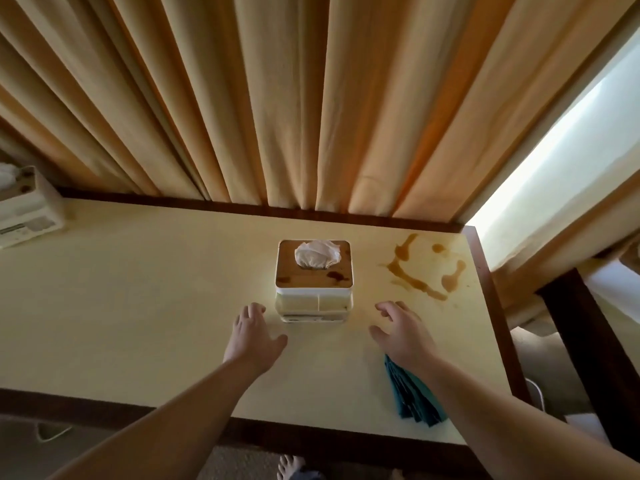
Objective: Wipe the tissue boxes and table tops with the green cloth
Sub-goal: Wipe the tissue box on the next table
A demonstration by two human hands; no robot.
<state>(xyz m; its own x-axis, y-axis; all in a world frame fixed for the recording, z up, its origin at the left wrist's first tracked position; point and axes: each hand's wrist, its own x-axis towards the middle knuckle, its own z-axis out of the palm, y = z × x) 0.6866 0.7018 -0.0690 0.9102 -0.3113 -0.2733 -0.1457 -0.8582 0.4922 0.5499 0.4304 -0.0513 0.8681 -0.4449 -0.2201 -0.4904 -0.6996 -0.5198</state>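
While both our hands are open and empty | left hand (254,332) and right hand (401,329) flank tissue box (314,282) just ahead | green cloth (414,398) under right wrist, long axis toward us, right nearer

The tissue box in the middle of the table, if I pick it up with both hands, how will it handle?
The tissue box looks squat and flat-bottomed, so it probably won't tip. Its walls look like rigid plastic, so likely stiff and fairly light. The brown lid shows dark wet-looking spots, so the top may be slick or sticky; gripping the sides seems safer.
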